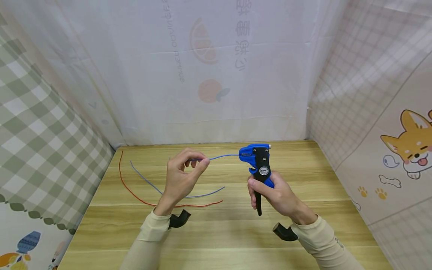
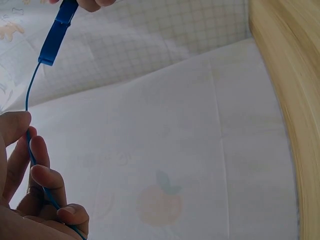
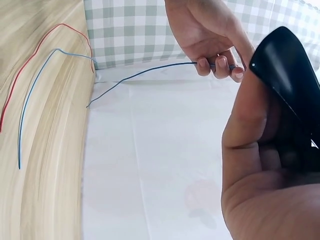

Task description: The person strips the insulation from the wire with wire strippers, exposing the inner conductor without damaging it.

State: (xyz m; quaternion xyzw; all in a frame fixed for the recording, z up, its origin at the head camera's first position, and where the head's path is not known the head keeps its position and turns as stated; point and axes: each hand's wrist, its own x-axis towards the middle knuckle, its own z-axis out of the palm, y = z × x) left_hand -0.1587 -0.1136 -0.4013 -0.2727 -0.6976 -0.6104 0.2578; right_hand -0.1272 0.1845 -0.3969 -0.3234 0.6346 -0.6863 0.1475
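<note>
Blue wire (image 1: 224, 155) is pinched in left hand (image 1: 183, 174) fingers, prob to steady it at the wire stripper (image 1: 261, 161) the right hand (image 1: 278, 195) grips at 3 o'clock.

The tabletop (image 1: 229, 243) has a light wood-grain surface. Fabric encloses it on three sides. Rear: white sheet (image 1: 270, 116), creased, with faint lettering (image 1: 242, 35) and an orange fruit print (image 1: 210, 91). Left: green-and-white checked cloth (image 1: 44, 112), scalloped border (image 1: 33, 217) below. Right: pale grid-patterned cloth (image 1: 351, 75), bearing a cartoon dog (image 1: 418, 142), bones and paw prints. Diffuse light brightens its upper folds.
</note>
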